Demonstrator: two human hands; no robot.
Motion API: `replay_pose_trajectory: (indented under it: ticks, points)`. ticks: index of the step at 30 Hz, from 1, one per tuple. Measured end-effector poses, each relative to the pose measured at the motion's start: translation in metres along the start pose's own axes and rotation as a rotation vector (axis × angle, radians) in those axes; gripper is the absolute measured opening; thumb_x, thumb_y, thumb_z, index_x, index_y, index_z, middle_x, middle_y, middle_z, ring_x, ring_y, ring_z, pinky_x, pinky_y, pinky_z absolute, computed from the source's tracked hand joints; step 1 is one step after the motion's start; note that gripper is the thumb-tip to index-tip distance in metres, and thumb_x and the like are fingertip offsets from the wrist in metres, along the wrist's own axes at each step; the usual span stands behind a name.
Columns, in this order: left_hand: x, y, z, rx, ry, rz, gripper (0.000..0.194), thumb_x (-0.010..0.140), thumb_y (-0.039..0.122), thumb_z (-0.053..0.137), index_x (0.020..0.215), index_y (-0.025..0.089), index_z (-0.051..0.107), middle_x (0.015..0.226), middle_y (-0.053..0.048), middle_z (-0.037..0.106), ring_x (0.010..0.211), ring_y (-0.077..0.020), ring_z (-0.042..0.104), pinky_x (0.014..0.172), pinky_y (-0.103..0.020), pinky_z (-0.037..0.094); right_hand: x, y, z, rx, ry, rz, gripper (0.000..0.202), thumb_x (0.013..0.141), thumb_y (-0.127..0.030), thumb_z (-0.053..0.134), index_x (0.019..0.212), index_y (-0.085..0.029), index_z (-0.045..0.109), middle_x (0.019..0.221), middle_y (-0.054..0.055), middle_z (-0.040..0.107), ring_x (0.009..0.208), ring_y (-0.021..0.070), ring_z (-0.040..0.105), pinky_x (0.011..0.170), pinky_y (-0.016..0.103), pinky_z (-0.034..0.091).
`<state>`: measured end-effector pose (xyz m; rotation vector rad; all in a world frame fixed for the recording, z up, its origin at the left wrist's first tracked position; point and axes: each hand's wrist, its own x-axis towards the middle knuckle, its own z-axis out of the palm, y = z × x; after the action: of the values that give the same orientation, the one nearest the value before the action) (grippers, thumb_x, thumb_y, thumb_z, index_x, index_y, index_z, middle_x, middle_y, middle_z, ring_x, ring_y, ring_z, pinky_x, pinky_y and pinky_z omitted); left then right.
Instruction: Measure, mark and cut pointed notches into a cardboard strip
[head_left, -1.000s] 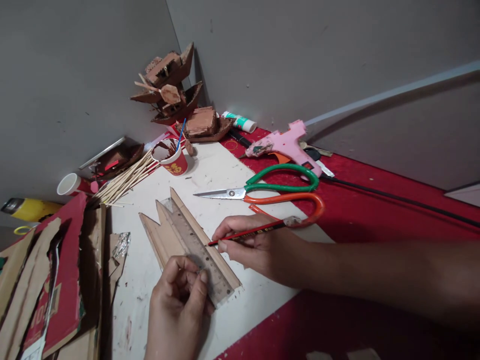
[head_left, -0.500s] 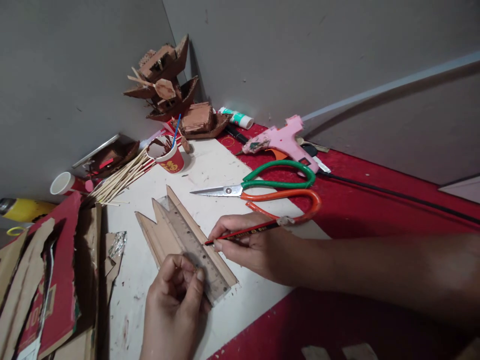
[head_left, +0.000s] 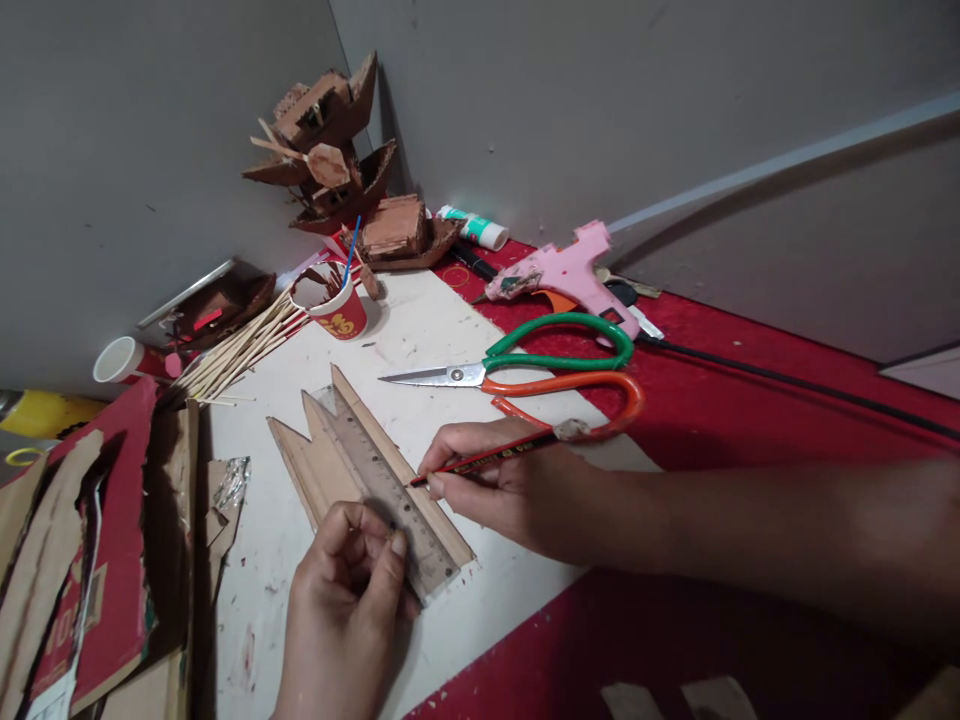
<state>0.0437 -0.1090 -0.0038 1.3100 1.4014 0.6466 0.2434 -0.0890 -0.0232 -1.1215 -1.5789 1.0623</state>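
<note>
A clear ruler [head_left: 375, 470] lies slantwise across a notched piece of cardboard [head_left: 292, 455] on a white sheet [head_left: 259, 560]. My left hand [head_left: 349, 590] has its fingers closed on the ruler near its lower end, thumb and forefinger pinched together. My right hand [head_left: 502, 480] grips a red and black pencil [head_left: 499, 455], whose tip touches the cardboard at the ruler's right edge. Just above my right hand lie scissors [head_left: 461, 375] with one green and one orange handle.
A pink glue gun [head_left: 577, 275] lies behind the scissors. Brown boat models [head_left: 394, 228], a red paper cup [head_left: 341, 315] and thin sticks [head_left: 244, 350] are at the back. Cardboard scraps [head_left: 112, 560] are piled at the left.
The whole view has shifted slightly. Both hands keep their grips, and the ruler and pencil tip stay in nearly the same place on the cardboard.
</note>
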Motion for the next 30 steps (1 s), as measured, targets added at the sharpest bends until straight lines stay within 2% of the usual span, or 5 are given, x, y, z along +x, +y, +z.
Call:
replay_pose_trajectory:
  ticks: [20,27,30]
  points:
    - [-0.0019,0.0023,0.0014,-0.003,0.004,-0.003,0.027,0.086,0.039,0.070,0.077,0.021,0.051,0.060,0.006,0.053,0.049,-0.0093,0.054,0.046,-0.018,0.039,-0.0003,-0.0055,-0.0003,-0.074,-0.039,-0.033,0.013,0.081,-0.006,0.054,0.074,-0.016,0.060,0.056,-0.008,0.044,0.050,0.0076,0.036,0.050,0.021,0.031]
    - [-0.0017,0.0023,0.0032,-0.026,0.011,0.000,0.027,0.086,0.039,0.070,0.078,0.021,0.050,0.060,0.006,0.052,0.049,-0.0094,0.053,0.047,-0.018,0.040,-0.0018,-0.0090,0.0014,-0.105,-0.009,0.038,0.014,0.081,-0.012,0.053,0.069,-0.018,0.057,0.055,-0.008,0.044,0.050,0.0082,0.035,0.049,0.021,0.030]
    - [-0.0006,0.0018,0.0033,-0.031,0.005,-0.002,0.027,0.086,0.039,0.069,0.079,0.021,0.051,0.061,0.006,0.052,0.049,-0.0092,0.053,0.046,-0.018,0.040,-0.0010,-0.0092,0.0008,-0.071,-0.020,0.020,0.014,0.080,-0.010,0.052,0.070,-0.018,0.056,0.057,-0.007,0.046,0.051,0.0084,0.037,0.050,0.021,0.031]
